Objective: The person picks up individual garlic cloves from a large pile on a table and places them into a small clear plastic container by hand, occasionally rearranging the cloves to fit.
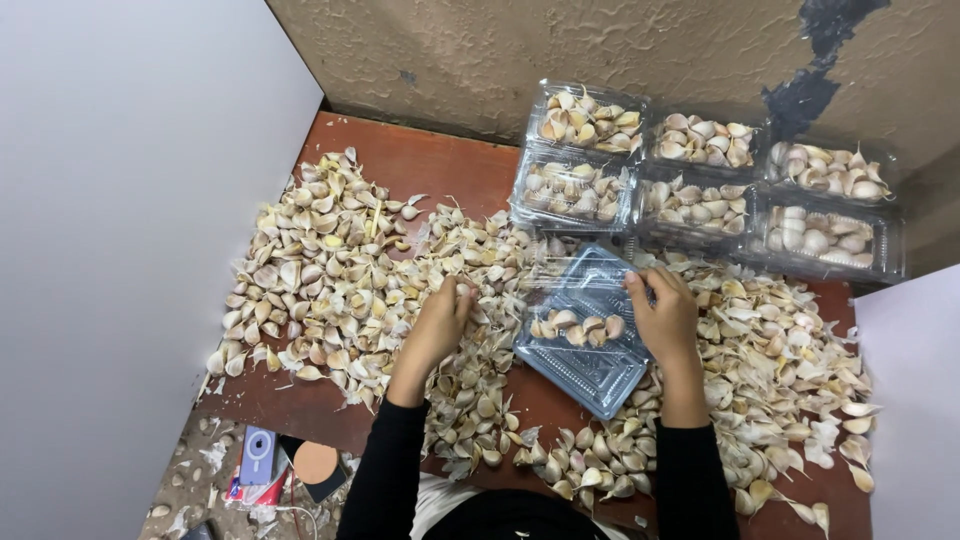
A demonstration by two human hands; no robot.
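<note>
garlic cloves (340,270) heaped across brown table (420,165). my left hand (440,325) curls onto the pile, fingers closing on cloves. my right hand (662,312) grips the open clear clamshell tray (590,340), few cloves inside. filled trays (700,180) stacked behind.

Garlic cloves (330,270) are spread across the table (420,165), with an open tray (590,345) laid among them at the near centre. Six filled trays (700,180) are ranked behind it, against the wall (500,50).
</note>
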